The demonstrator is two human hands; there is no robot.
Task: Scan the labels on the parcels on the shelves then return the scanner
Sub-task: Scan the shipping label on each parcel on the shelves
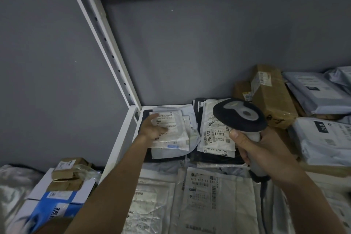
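scanner [239, 115] handle hidden inside right hand [266, 156], blue carton [55, 207] blurred, label print illegible

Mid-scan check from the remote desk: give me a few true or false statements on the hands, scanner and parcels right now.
1. The right hand grips the grey-and-black handheld barcode scanner. True.
2. The left hand hangs idle off the white metal shelf. False: it rests on a white labelled mailer bag in the back corner.
3. A brown cardboard box lies right of the scanner. True.
4. The scanner lies on the parcels. False: it is held above them.
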